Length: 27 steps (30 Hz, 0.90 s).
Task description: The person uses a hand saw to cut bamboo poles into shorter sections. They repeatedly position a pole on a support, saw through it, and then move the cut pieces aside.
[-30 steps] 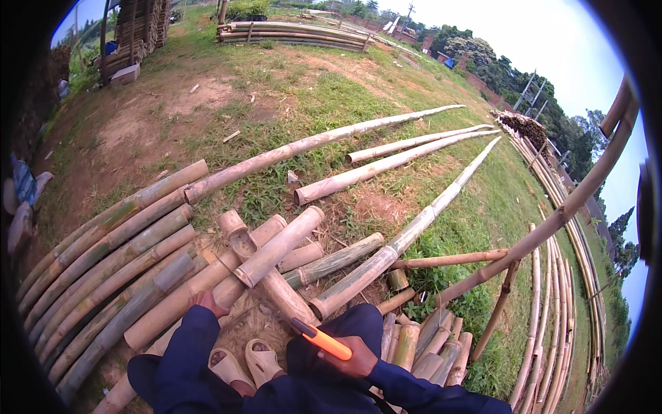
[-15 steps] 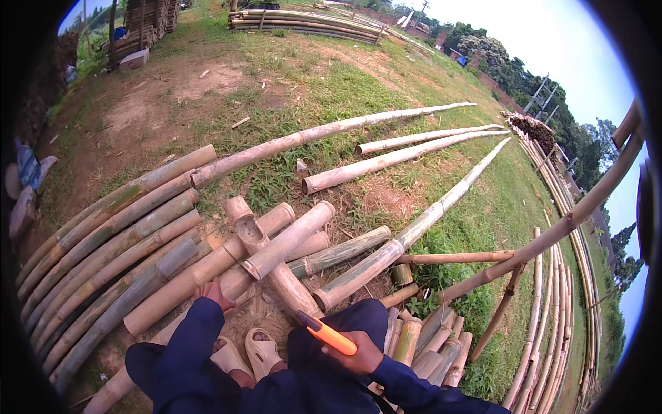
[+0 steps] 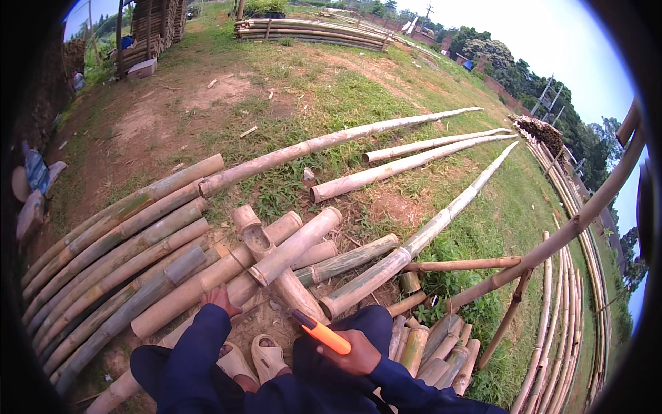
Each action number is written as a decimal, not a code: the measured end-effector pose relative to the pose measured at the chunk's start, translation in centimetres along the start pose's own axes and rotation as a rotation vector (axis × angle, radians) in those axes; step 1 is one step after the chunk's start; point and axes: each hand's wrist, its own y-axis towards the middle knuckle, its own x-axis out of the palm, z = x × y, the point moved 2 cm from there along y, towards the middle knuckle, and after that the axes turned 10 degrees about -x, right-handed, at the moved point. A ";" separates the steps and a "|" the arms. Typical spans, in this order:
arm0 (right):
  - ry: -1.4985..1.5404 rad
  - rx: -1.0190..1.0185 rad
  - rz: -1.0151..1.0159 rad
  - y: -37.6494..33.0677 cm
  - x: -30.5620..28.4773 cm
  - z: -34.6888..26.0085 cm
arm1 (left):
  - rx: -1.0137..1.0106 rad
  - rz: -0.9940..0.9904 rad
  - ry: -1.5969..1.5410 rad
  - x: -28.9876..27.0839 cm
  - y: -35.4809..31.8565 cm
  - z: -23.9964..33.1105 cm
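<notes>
My left hand (image 3: 221,301) is on a pale bamboo pole (image 3: 242,287), with its fingers over the surface and its thumb apart. That pole runs up from the lower left, beneath my left forearm, to a crossing bamboo piece. In my right hand (image 3: 358,353) is an orange-handled tool (image 3: 329,338) with a dark front end, held above my knee. Its full shape cannot be made out. In front of my hands, a short bamboo length (image 3: 295,245) lies across a notched bamboo piece (image 3: 252,234). A thick bamboo pole (image 3: 186,294) lies beyond my left hand.
Several bamboo poles (image 3: 117,238) lie side by side at left. Long poles (image 3: 420,247) stretch across the grass ahead. Cut bamboo pieces (image 3: 417,343) are piled by my right knee. A slanting bamboo rail (image 3: 527,257) stands at right. My sandals (image 3: 269,357) are on bare soil.
The whole view has shifted slightly, so the scene sits a little lower and further right. Both hands keep nearly the same places on the pole and the tool.
</notes>
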 end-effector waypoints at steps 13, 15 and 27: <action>0.064 -0.154 0.128 -3.0 -0.8 -0.6 | 0.084 0.044 -0.008 -0.5 -0.6 0.2; 0.010 -0.087 0.157 -0.1 1.2 0.8 | 0.078 0.041 -0.029 -0.5 -0.7 0.4; 0.070 -0.069 0.075 -2.0 -2.2 -0.4 | 0.065 0.041 -0.032 -1.7 0.7 -0.3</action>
